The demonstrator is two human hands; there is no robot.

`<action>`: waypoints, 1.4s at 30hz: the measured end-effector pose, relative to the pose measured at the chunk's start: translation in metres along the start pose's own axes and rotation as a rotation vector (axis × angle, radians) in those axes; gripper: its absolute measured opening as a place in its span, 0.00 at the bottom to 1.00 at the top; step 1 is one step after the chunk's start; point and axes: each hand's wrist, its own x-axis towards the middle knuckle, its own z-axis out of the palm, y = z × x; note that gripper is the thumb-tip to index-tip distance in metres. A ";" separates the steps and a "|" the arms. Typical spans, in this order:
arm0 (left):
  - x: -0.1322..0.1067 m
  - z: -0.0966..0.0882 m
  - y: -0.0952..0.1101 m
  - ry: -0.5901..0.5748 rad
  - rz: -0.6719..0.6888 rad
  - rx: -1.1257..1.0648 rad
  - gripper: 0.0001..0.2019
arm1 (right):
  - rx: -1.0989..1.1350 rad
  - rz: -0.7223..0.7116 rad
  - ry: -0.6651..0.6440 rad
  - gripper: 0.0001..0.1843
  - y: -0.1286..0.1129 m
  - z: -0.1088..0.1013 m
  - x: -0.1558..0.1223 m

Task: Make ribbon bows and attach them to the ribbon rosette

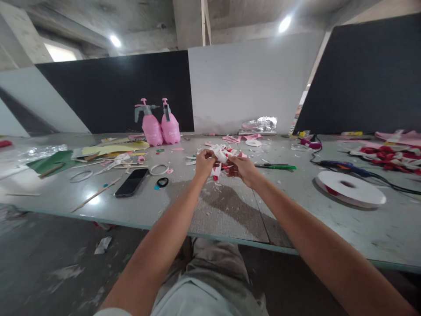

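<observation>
Both of my hands meet over the middle of the table around a looped white and red ribbon bow [220, 154]. My left hand [205, 162] pinches its left side between thumb and fingers. On the right side, my right hand [241, 169] has its fingers closed on the ribbon. A red-tipped ribbon end hangs below, between the hands. Parts of the bow are hidden behind my fingers. Small white, pink and green scraps lie on the table just behind it.
Left are a phone [132, 182], a black ring [162, 182], a green sheet [52, 165] and two pink spray bottles [151, 130]. Right are a ribbon spool [350, 188], a glue gun [345, 167] with cord, green-handled scissors [283, 166] and a red-white ribbon pile [391, 158].
</observation>
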 end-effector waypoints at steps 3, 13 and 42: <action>0.001 -0.001 0.001 -0.022 -0.022 0.022 0.12 | 0.019 -0.027 0.053 0.06 -0.001 -0.003 0.002; 0.009 -0.010 0.003 0.159 -0.031 -0.022 0.13 | -0.181 -0.131 0.224 0.06 0.002 -0.017 0.017; -0.006 0.001 0.011 -0.155 -0.211 -0.036 0.12 | -0.548 -0.542 0.019 0.22 0.021 -0.014 0.024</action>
